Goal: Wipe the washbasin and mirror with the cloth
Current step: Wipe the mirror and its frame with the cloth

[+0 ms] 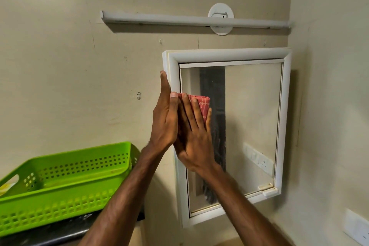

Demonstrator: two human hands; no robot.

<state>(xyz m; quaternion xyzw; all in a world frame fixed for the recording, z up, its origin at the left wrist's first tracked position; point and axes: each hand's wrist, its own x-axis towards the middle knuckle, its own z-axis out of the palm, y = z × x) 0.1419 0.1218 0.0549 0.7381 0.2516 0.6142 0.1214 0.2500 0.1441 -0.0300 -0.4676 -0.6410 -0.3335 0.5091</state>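
Now presses folded red patterned cloth (202, 104) under straight, side-by-side fingers (189, 114) of right hand (193, 142) onto white-framed rectangular glass mirror (251, 116), mostly rightward of fingertips.

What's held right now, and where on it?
No curled grip: the right hand presses the folded red cloth flat on the mirror, fingers across its face. The left hand lies straight beside it.

basket (60, 201) sat left of mirror (253, 116) | light bar (159, 19) hung above mirror | cloth (202, 104) lay between right hand (194, 142) and mirror
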